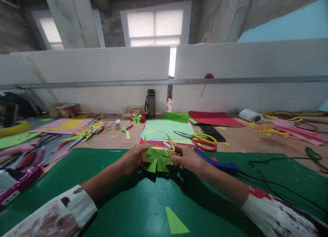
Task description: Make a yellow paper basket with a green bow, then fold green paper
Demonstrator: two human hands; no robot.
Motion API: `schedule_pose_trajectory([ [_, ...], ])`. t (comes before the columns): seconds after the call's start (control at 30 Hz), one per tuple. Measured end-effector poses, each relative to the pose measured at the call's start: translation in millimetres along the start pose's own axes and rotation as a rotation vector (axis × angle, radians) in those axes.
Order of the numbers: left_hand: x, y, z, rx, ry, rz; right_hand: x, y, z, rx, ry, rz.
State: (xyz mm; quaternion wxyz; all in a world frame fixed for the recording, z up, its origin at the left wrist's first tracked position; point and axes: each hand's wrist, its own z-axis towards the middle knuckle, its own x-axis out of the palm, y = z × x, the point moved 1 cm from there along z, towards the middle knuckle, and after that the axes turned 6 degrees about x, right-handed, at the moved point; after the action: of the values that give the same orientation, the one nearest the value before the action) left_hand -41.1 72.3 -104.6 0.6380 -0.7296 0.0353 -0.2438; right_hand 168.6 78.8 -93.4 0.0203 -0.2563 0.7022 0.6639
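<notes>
A small yellow paper basket with a green paper bow on its front and a curved yellow handle is held over the dark green mat. My left hand grips its left side with closed fingers. My right hand pinches its right side. Both forearms reach in from the bottom corners in white patterned sleeves.
Yellow-handled scissors lie on light green paper behind the basket. A blue glue gun lies right of my right hand, its cable trailing right. A green paper triangle rests on the mat. A dark bottle and a red basket stand at the back.
</notes>
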Motion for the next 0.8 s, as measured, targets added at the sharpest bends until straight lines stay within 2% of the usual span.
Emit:
schedule_pose_trajectory([
  [0.17,0.2,-2.8,-2.8,0.041,0.033,0.019,-1.1,-1.6,1.4,0.038,0.002,0.067],
  [0.43,-7.5,3.2,-3.5,0.083,-0.101,0.046,2.8,-2.3,2.3,0.014,-0.028,0.127],
  [0.8,-6.6,4.8,-4.2,0.073,-0.105,0.07,2.2,4.7,2.1,0.148,-0.054,0.197],
])
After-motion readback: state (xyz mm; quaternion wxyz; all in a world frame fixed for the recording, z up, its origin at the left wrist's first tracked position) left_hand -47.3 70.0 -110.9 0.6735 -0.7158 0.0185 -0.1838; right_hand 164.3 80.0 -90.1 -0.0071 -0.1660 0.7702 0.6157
